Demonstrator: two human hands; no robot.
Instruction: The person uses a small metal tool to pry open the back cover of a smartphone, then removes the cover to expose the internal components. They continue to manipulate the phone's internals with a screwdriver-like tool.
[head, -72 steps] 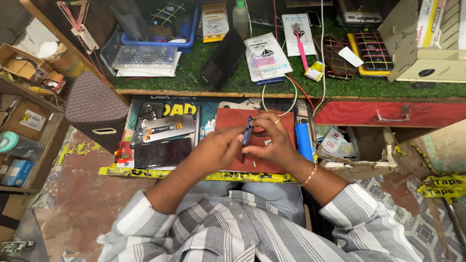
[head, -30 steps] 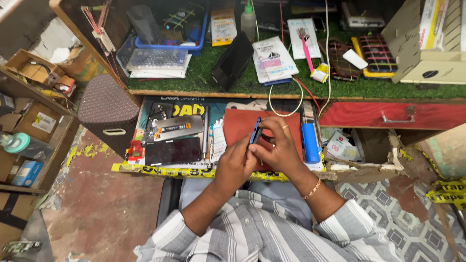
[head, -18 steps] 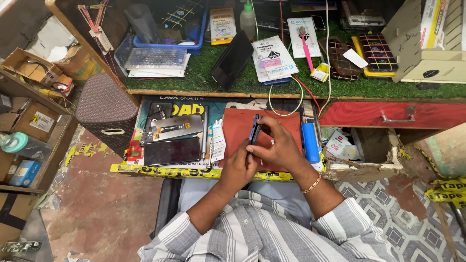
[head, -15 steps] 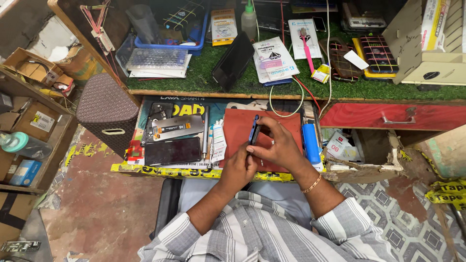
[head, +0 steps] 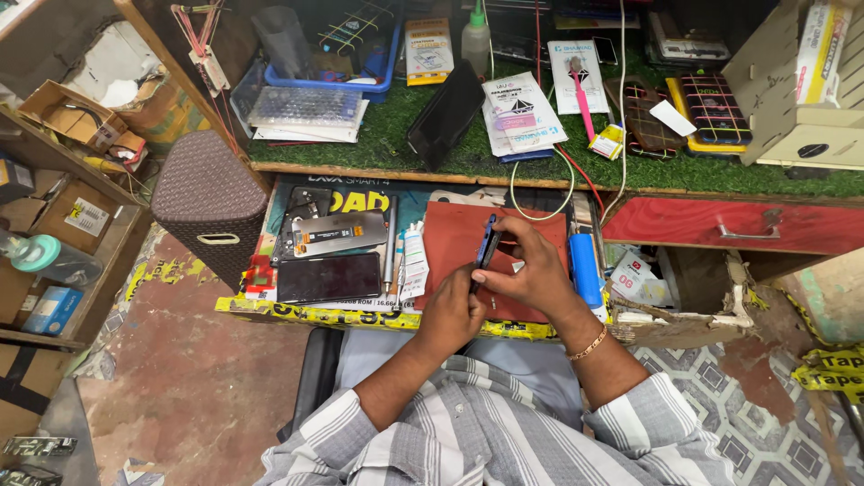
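Both my hands hold a dark blue phone [head: 487,245] on edge above a red mat [head: 454,247] in an open drawer. My left hand [head: 452,310] grips its lower end. My right hand [head: 533,265] pinches its upper side, with a gold bracelet on that wrist. To the left in the drawer lie a black phone screen [head: 328,276], a grey phone part [head: 342,234] and a small white tube [head: 414,261].
A blue cylinder [head: 585,268] lies right of the mat. Above is a green-covered bench [head: 387,135] with a black phone [head: 445,112], packets, a pink brush [head: 583,94] and a blue tray [head: 324,85]. A brown woven bin [head: 207,202] stands left, a red drawer [head: 738,225] right.
My hands and the phone stay almost still over the red mat. My head has shifted slightly, so the view has moved a little.
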